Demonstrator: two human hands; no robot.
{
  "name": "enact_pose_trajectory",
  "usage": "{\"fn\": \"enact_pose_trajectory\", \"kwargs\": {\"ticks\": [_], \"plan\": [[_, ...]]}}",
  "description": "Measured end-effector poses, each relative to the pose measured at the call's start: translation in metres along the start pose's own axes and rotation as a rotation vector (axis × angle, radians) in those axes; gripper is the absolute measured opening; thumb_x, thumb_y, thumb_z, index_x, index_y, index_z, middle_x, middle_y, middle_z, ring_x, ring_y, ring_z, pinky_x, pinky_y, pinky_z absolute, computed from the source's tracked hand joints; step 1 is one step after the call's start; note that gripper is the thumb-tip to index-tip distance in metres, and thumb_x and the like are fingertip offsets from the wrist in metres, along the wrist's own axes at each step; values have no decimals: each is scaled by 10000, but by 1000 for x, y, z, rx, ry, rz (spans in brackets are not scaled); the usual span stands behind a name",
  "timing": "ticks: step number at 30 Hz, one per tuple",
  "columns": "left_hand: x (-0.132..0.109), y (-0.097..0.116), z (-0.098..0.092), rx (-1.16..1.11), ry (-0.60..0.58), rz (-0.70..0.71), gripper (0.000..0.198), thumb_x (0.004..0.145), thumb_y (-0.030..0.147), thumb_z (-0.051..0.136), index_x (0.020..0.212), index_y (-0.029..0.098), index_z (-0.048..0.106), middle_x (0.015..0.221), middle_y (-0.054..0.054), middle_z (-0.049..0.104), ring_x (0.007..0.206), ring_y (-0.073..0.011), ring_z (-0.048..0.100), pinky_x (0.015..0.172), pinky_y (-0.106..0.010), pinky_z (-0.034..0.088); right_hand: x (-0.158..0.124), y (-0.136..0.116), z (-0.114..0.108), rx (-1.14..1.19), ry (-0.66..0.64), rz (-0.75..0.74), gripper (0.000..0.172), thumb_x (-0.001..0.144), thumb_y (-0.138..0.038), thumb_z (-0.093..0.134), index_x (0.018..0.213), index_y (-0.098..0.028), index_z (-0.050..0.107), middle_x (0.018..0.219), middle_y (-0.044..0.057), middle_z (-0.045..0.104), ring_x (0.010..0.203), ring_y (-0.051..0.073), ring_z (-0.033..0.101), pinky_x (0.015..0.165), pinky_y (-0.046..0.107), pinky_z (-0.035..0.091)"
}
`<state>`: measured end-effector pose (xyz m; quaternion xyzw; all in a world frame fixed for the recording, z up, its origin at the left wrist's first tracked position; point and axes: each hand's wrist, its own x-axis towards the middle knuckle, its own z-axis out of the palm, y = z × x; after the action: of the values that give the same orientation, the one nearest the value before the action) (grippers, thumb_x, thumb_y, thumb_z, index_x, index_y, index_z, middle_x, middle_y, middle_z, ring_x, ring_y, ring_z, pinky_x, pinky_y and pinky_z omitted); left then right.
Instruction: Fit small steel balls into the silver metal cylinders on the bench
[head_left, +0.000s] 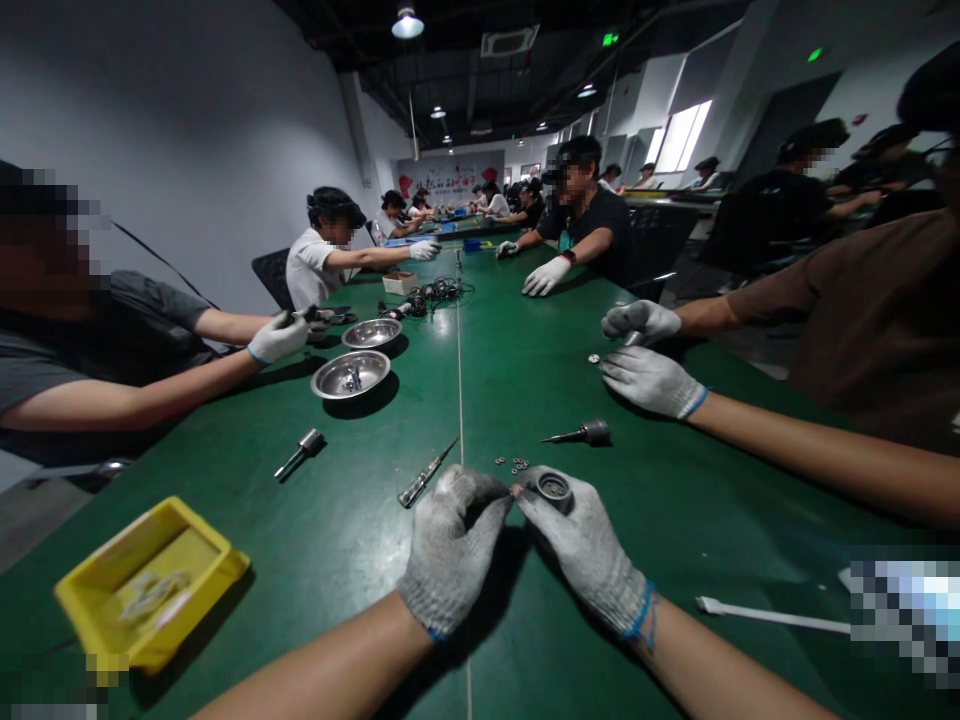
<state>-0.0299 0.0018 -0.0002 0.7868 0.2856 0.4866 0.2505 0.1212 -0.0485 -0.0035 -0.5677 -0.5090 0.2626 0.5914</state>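
Observation:
My left hand point(456, 540), in a white knitted glove, is closed, thumb and forefinger pinched at the fingertips of my other hand. Whatever small piece lies between them is too small to make out. My right hand point(592, 550), gloved too, is wrapped round a dark grey round metal part point(555, 488) with its hollow end facing up. Just beyond the fingertips several small metal rings point(519, 466) lie on the green table point(360, 620). A screwdriver point(426, 474) with a clear handle lies by my left hand. Farther right is a dark metal piece with a thin shaft point(589, 433).
A yellow bin point(225, 560) with small pale parts stands at left, near another shafted metal piece point(300, 453). Two steel bowls point(330, 392) stand beyond. A white strap point(776, 615) lies at right. Co-workers' gloved hands point(652, 380) work on both sides; a cable bundle point(435, 293) lies farther up.

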Motion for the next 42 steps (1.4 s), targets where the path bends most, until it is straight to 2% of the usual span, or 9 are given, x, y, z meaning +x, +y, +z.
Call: {"fn": "enact_pose_trajectory", "kwargs": {"ticks": [5,11,20,27,42], "plan": [[0,0,0,0,0,-15,112,883,105,689,850,198,743,785,-7,716,721,-132,680,707,-217,579,0,0,0,5,13,14,229,804,-390,650,689,-196,692,689,68,742,667,237,693,615,310,547],[0,0,0,-6,-10,30,142,899,103,669,904,209,763,809,-9,725,741,-135,685,748,-230,584,0,1,-1,0,15,15,226,800,-390,653,708,-190,701,703,69,751,673,233,700,622,300,550],[1,1,0,-10,0,-2,123,879,97,685,838,197,744,781,-5,718,727,-131,684,730,-218,579,0,1,-1,-6,-6,-7,227,814,-387,652,684,-202,670,682,50,730,654,214,678,611,283,536],[1,1,-1,4,-14,-4,126,887,104,693,909,202,769,817,-12,732,751,-136,694,750,-223,583,0,6,0,21,32,11,225,790,-394,666,715,-186,709,706,74,753,673,234,695,615,303,549],[3,1,-2,6,5,97,114,918,118,698,902,193,783,789,-17,730,712,-127,691,696,-203,560,0,4,0,-5,18,-4,229,804,-390,654,712,-187,703,703,69,753,661,218,686,609,291,541]]}}
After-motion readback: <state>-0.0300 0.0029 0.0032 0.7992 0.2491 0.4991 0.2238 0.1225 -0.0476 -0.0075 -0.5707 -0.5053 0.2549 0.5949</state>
